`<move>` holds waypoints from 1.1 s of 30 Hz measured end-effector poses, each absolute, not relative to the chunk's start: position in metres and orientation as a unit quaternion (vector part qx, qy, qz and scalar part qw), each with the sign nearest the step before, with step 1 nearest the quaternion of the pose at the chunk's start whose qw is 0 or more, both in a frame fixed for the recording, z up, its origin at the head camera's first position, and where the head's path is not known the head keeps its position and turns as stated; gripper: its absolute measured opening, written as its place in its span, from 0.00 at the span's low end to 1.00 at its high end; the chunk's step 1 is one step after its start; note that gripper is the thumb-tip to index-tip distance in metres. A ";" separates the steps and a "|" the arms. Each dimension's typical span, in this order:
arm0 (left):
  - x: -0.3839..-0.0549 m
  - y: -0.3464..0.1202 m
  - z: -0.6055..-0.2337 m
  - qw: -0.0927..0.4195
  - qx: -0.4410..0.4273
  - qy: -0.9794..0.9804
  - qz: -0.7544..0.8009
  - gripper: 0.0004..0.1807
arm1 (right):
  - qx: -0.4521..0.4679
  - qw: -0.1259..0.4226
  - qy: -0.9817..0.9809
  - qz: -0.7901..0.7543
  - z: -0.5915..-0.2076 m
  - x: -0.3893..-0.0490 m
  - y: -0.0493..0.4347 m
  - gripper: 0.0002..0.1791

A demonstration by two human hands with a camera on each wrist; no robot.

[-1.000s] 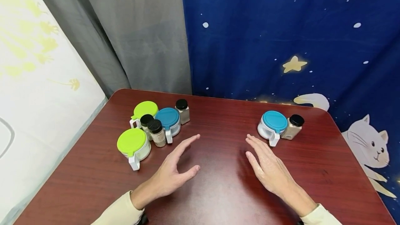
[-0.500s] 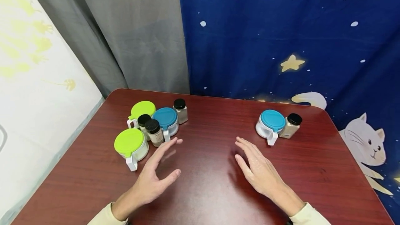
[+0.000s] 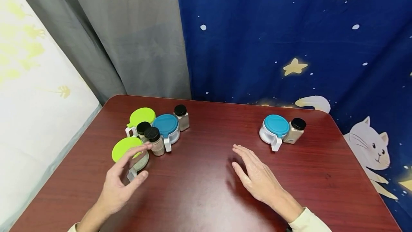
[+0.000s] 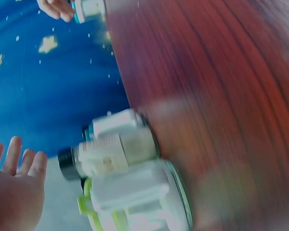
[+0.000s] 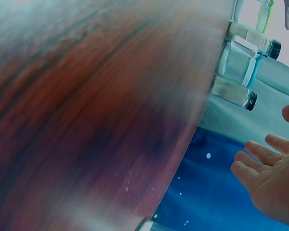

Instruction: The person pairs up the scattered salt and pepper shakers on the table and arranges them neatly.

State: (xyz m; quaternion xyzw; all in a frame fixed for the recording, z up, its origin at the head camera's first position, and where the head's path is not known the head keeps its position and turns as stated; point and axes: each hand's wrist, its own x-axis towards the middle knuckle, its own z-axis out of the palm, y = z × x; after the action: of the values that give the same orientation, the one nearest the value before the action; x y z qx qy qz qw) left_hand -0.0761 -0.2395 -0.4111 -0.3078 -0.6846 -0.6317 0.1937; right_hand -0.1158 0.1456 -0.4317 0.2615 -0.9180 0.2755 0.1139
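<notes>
My left hand (image 3: 117, 189) hovers with fingers extended and thumb apart, overlapping the near green-lidded jar (image 3: 121, 147) in the head view. Nothing is in it. Beside that jar stand a black-capped spice jar (image 3: 157, 146) with a label, another black-capped jar (image 3: 143, 127), a second green-lidded jar (image 3: 143, 116) and a blue-lidded jar (image 3: 166, 124). The lidded jars have white handles. In the left wrist view the labelled spice jar (image 4: 106, 155) lies between the hand and the table. My right hand (image 3: 259, 182), empty with relaxed fingers, hangs over the table's middle right.
A black-capped bottle (image 3: 182, 120) stands at the back of the left group. On the right, another blue-lidded jar (image 3: 275, 124) stands against a black-capped bottle (image 3: 294, 131). The dark red table (image 3: 206, 174) ends at a grey curtain (image 3: 145, 46) and a blue starry one (image 3: 244, 53).
My left hand has moved left, from the middle to the near green-lidded jar. The right hand has shifted slightly left in view, and the whole head view has turned a little to the right.
</notes>
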 end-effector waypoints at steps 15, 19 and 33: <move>-0.082 -0.304 -0.409 0.226 -0.308 -0.589 -0.712 0.34 | 0.260 0.068 -0.896 0.353 -0.415 -0.117 0.106 0.29; -0.084 -0.326 -0.409 0.196 -0.266 -0.606 -0.723 0.38 | 0.265 0.058 -0.884 0.381 -0.406 -0.121 0.090 0.29; -0.092 -0.350 -0.440 0.110 -0.176 -0.691 -0.693 0.54 | 0.298 0.030 -0.845 0.442 -0.404 -0.138 0.045 0.28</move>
State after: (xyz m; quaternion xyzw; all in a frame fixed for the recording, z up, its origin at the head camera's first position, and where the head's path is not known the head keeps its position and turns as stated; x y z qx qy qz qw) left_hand -0.0918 -0.3498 -0.4404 -0.1756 -0.6909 -0.6926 0.1104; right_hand -0.1377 0.0452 -0.4040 0.2982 -0.8453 0.4423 0.0297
